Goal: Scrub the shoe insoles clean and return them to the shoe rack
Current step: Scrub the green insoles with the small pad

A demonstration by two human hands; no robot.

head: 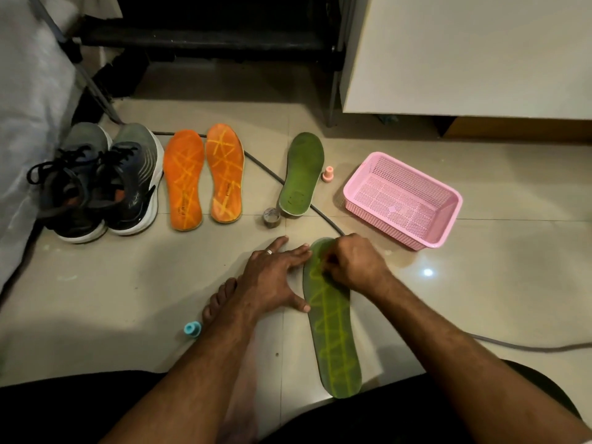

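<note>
Pressing the long green foam insole (333, 318) flat on the tiled floor, we spread our left hand (272, 277) against its edge, fingers straight, while our right hand (352, 264) curls over the toe end around something we cannot make out. It looks light, thin and bendy, best pinned at the edge.

Floor (480, 299): glossy beige tiles, thin grout lines.
Light: one bright glare spot (428, 272) on the tiles, right of centre.
Cabinet (464, 52): pale panel, above the glare spot.
Dark frame (208, 33): black shelving, left of the cabinet.
</note>
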